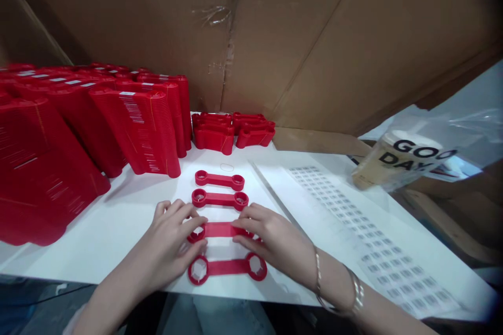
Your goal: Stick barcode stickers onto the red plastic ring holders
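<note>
Four flat red plastic double-ended ring wrenches lie in a column on the white table, each a bar with a ring at both ends. My left hand [175,243] has its thumb and fingers around the left ring of the third red wrench [219,230]. Around that wrench's right end, my right hand [267,233] closes its thumb and fingertips, partly covering the ring. Nearest the table edge is another red wrench [228,267], whose ring openings look six-sided. Farther back lie two more, a red wrench [220,199] and the farthest red wrench [219,180].
Tall stacks of red pieces [137,131] crowd the left, with short red stacks [214,136] at the back. A sheet of printed labels [353,220] lies right. Beyond it stands a bagged drink cup [387,159]. A cardboard wall [275,36] bounds the back.
</note>
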